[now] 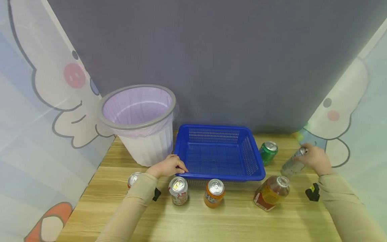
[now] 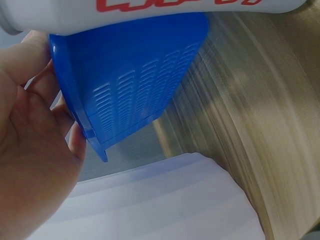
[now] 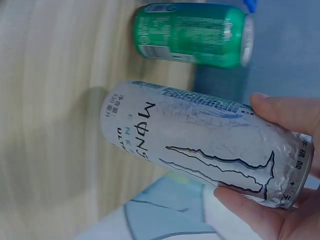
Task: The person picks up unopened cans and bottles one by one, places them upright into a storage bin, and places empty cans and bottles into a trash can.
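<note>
At the front left corner of a blue plastic basket [image 1: 216, 158], my left hand [image 1: 171, 166] grips the rim. The left wrist view has the fingers curled behind that rim [image 2: 64, 85]. On the far right, my right hand [image 1: 315, 158] holds a white Monster energy drink can [image 1: 292, 165] near its top. In the right wrist view the can [image 3: 190, 145] is tilted, with thumb and fingers on either side of its upper end. Beside it stands a green can [image 1: 267, 153], close to the basket's right side.
A white bin [image 1: 151, 148] with a purple liner stands behind my left hand. Before the basket are a white can [image 1: 179, 191], an orange can [image 1: 214, 193] and a bottle [image 1: 270, 194] with dark drink. My left forearm partly hides another can [image 1: 133, 178]. A dark wall rises behind.
</note>
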A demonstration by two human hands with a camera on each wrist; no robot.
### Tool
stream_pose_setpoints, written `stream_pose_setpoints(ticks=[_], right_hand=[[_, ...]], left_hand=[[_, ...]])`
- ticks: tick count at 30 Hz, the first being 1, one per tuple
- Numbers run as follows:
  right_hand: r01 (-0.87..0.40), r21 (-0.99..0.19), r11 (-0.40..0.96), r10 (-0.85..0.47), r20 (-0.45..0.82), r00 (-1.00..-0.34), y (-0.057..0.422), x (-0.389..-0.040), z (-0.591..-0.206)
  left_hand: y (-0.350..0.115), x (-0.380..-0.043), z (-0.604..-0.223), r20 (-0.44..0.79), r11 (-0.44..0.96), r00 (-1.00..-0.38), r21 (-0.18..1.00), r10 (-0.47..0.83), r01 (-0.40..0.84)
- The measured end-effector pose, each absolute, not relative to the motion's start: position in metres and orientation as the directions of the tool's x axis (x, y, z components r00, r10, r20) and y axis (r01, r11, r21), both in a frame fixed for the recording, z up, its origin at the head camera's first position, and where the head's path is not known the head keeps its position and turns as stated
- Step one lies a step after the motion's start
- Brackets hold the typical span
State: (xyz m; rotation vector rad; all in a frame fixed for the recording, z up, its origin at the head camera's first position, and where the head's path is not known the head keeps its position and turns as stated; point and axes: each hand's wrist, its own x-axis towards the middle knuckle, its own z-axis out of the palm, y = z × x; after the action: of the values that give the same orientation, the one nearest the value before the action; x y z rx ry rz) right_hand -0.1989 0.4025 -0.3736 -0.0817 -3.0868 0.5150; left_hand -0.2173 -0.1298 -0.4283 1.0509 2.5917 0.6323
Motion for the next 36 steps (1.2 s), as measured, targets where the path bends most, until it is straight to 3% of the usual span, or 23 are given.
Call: stream_pose_setpoints(ticks=[22,36], right_hand=[[-0.072,-0.308,0.948,-0.051,0.076,-0.996,0.356,-0.215,-0.297],[-0.153,-0.378,0.913,-0.114,0.123,-0.986,0.304,-0.227,-0.288]], left_hand=[[-0.131,-0.217,-0.428,-0.080,0.639,-0.702,0.494,0.708,0.589],[-0.130,-0.215,-0.426,-0.080,0.641,-0.704,0.494,0.706,0.587]])
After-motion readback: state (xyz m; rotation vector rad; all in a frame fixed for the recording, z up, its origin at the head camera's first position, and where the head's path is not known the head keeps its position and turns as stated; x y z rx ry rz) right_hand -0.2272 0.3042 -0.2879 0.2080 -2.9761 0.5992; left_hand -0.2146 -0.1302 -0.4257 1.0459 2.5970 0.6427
